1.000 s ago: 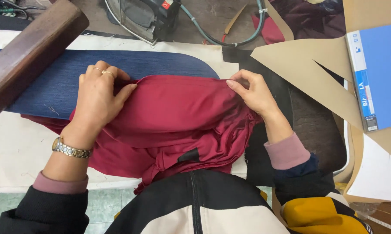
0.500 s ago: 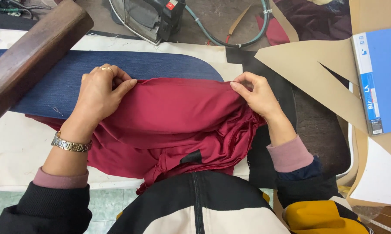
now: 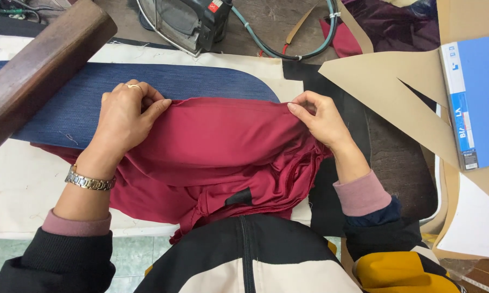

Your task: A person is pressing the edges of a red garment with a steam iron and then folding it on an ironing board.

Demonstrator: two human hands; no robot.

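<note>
A dark red garment point(image 3: 223, 157) lies bunched over a blue denim-covered ironing board point(image 3: 82, 97). My left hand point(image 3: 126, 116), with a ring and a metal watch, pinches the garment's top edge at the left. At the right end of that same edge, my right hand point(image 3: 319, 116) grips the fabric. The cloth is stretched flat between the two hands, and its lower part hangs in folds toward my body.
A steam iron point(image 3: 187, 21) with a green hose point(image 3: 288, 51) sits behind the board. A dark wooden beam point(image 3: 38, 70) crosses the upper left. Brown paper patterns point(image 3: 385, 87) and a blue folder point(image 3: 480, 103) lie at the right, on a white padded cloth point(image 3: 22, 184).
Both hands have shifted slightly along the garment's top edge, pulling it a little flatter. The grip on the fabric is unchanged.
</note>
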